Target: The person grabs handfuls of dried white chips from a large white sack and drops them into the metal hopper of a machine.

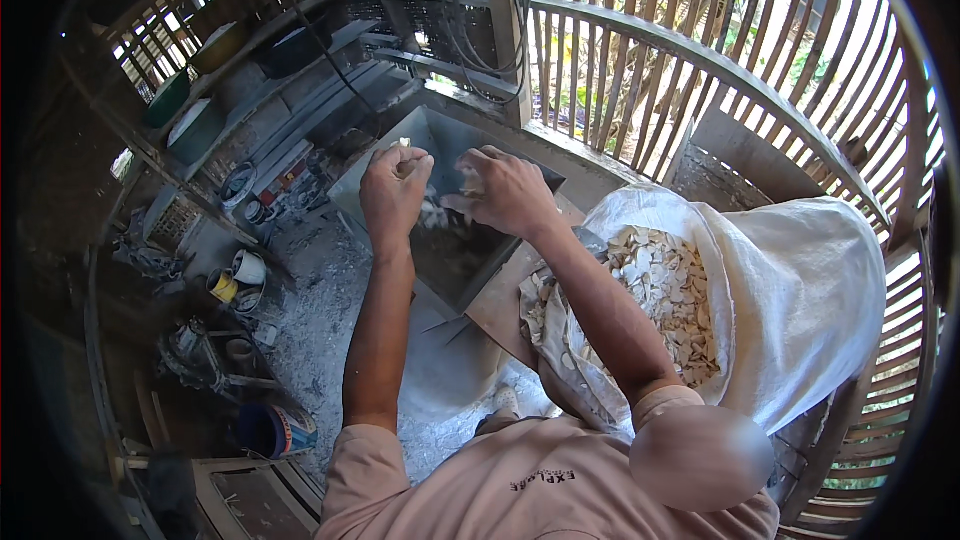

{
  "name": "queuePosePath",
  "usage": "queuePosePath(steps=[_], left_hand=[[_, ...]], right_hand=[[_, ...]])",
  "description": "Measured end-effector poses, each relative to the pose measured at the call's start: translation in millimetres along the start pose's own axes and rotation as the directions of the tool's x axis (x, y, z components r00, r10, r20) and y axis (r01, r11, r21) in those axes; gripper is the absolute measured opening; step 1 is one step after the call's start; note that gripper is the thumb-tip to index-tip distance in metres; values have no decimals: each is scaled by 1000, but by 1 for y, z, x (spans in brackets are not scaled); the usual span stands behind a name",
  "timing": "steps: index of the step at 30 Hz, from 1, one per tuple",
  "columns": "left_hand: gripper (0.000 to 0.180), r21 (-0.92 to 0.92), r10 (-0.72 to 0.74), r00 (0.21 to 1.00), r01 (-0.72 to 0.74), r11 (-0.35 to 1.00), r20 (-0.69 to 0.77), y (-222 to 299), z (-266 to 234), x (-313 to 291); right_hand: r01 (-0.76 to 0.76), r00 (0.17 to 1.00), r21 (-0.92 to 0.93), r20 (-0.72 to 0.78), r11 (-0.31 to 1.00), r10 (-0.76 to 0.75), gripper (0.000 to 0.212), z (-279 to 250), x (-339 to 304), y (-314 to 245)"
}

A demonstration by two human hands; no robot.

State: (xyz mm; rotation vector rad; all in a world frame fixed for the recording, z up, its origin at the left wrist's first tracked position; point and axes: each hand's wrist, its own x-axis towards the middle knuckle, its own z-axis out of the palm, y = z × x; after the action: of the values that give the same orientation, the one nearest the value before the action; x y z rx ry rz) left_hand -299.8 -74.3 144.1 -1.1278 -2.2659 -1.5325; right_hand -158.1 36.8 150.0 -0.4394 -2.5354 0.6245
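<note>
Both my hands are over a square metal hopper (447, 265) with sloping inner walls. My left hand (393, 192) is closed, fingers and thumb pinched together, and a small pale dried chip (404, 143) shows at the fingertips. Opposite it, my right hand (508, 192) has its fingers apart and curved downward. Pale, blurred chips (432, 213) lie or drop in the hopper between the hands. Beneath my right forearm stands a large white woven sack (810, 280), its mouth turned open and full of broken pale dried chips (655, 275).
A slatted wooden wall (690, 10) curves behind the hopper and sack. At left, a shelf carries several basins, one a green basin (196, 130). Powder coats the floor (325, 330). A yellow container (222, 286) and a blue bucket (268, 430) stand there.
</note>
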Motion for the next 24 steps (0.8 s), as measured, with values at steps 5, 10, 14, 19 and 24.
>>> queuePosePath(steps=[5, 10, 14, 19, 24], left_hand=[[25, -45, 29, 999, -29, 999, -15, -4, -1, 1], [28, 90, -7, 1000, 7, 996, -4, -3, -8, 3], [24, 24, 215, 952, -215, 976, -217, 41, -16, -24], [17, -399, 237, 905, -375, 836, -353, 110, -7, -119], [54, -559, 140, 893, 139, 818, 427, 112, 113, -218]], right_hand=[[19, 990, -20, -139, 1000, -21, 53, 7, 0, 3], [131, 873, 357, -484, 925, 63, 39, -2, -16, -3], [-6, 727, 251, -664, 968, 177, 28, -9, -93, 29], [-634, 561, 88, -632, 768, 535, 35, -11, -247, 145], [-819, 454, -18, -632, 573, 629, 58, -4, -289, 244]])
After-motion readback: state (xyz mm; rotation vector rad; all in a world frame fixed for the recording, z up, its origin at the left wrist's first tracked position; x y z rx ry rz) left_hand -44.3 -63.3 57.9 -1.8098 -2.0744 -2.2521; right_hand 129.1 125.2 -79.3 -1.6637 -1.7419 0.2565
